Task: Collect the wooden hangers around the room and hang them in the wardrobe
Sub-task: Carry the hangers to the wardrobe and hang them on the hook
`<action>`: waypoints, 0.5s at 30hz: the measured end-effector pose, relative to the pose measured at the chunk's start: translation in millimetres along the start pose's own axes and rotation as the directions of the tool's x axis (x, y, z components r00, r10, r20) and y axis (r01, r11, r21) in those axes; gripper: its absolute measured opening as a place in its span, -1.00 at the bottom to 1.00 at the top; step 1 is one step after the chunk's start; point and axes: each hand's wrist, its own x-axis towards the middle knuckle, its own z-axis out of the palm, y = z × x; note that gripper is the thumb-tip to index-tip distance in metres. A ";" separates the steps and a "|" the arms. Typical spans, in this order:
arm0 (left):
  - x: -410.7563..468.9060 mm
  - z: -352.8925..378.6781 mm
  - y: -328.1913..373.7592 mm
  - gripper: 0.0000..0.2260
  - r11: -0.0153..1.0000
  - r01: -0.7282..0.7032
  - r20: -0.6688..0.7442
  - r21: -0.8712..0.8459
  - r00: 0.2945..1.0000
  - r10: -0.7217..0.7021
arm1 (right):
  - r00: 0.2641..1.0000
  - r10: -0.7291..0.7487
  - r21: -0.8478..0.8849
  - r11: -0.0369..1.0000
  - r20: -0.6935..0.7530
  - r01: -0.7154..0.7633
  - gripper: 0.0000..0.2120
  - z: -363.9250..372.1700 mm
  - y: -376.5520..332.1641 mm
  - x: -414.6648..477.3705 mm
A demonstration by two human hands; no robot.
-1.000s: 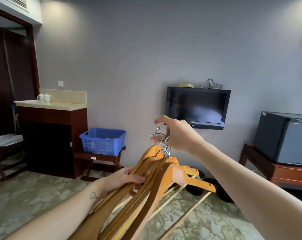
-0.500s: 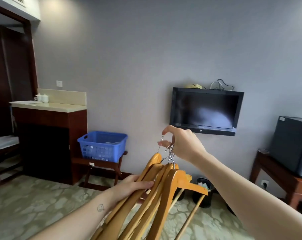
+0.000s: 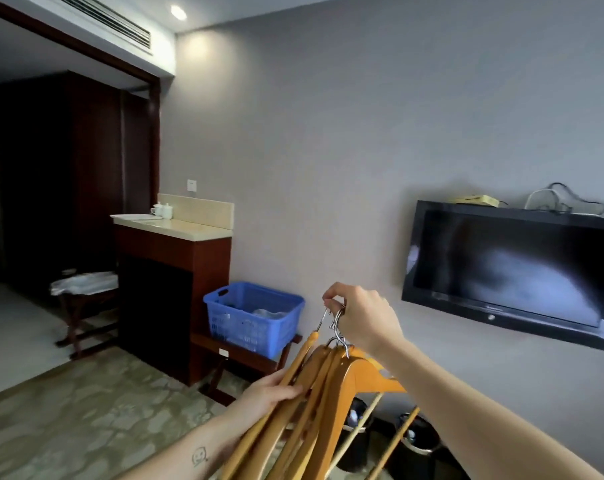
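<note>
A bundle of several wooden hangers (image 3: 314, 403) with metal hooks (image 3: 335, 323) fills the lower middle of the head view. My right hand (image 3: 361, 315) pinches the bunched hooks at the top. My left hand (image 3: 269, 393) grips the hangers' left arms lower down, fingers wrapped round them. The hangers' lower ends run out of the bottom of the frame. A dark wooden recess (image 3: 51, 174) lies at the far left past a doorway; its inside is too dark to make out.
A dark wood counter (image 3: 175, 258) with white cups stands by the wall. A blue plastic basket (image 3: 252, 315) sits on a folding stand beside it. A wall-mounted TV (image 3: 511, 268) is at the right. Two black bins (image 3: 414, 441) stand below it. Patterned carpet (image 3: 85, 417) covers the floor.
The view has swung left and up, bringing the dark doorway and ceiling vent in and pushing the TV right; the fridge is out of view. Both hands keep their hold on the hangers.
</note>
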 end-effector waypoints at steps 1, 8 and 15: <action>8.9 -4.8 -0.2 -0.77 0.999 -0.022 -0.037 -0.026 0.999 0.021 | 1.000 -0.020 0.003 1.000 0.012 0.020 -0.80 6.6 0.1 13.1; 50.0 -79.0 4.4 -0.51 0.981 -0.090 -0.333 -0.174 0.943 0.027 | 0.980 -0.183 0.080 0.981 0.083 0.177 -0.71 71.1 -32.5 101.4; 50.5 -209.5 20.7 -0.60 0.910 -0.208 -0.550 -0.358 0.834 -0.026 | 0.952 -0.306 0.230 0.927 0.012 0.295 -0.79 147.2 -106.3 180.4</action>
